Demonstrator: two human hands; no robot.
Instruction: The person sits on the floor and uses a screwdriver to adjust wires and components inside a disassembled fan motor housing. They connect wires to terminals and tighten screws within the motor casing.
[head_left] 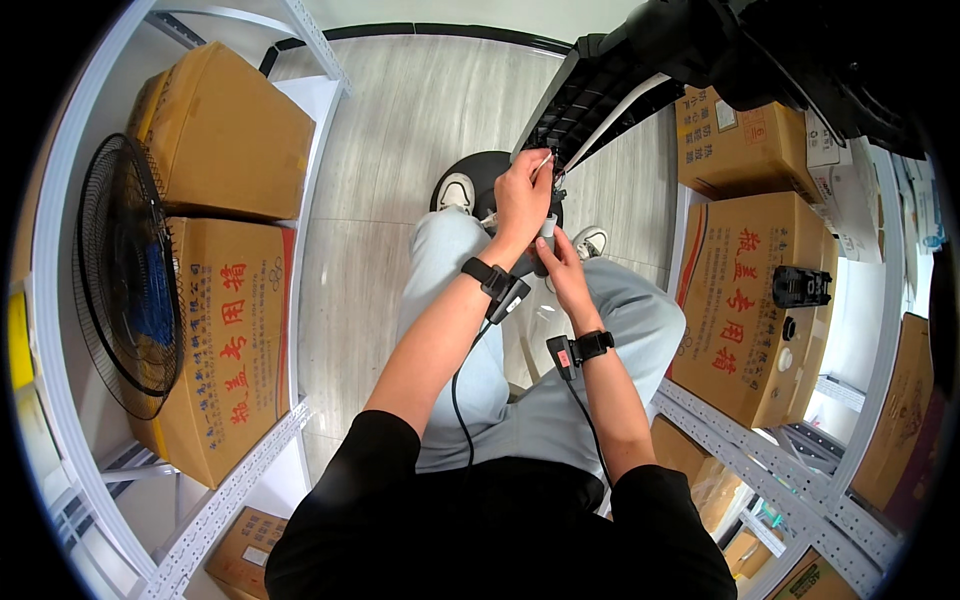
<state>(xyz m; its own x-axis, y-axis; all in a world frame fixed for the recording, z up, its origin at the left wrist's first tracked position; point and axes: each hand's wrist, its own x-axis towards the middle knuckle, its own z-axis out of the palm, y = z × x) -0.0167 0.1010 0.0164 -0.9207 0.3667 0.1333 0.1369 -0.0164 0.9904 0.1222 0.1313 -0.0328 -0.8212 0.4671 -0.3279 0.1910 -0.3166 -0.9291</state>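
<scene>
- The black housing (572, 92), ribbed inside, stands tilted in front of the person, its lower end at the hands.
- The left hand (522, 203) is at the housing's lower end, thumb and fingers pinched on a thin white piece (543, 162) beside the wires (559, 178) there.
- The right hand (564, 268) is just below the housing's lower end, fingers closed around a dark cylinder with a pale grey top (549, 229); whether it joins the housing, I cannot tell.
- Left of the housing's lower end, a round black base (488, 172) lies on the floor (370, 150).
- Well left of the housing, a wire fan guard (92, 290) leans by cartons (232, 340).
- Right of the housing, a carton (735, 290) bears a small black part (800, 287).
</scene>
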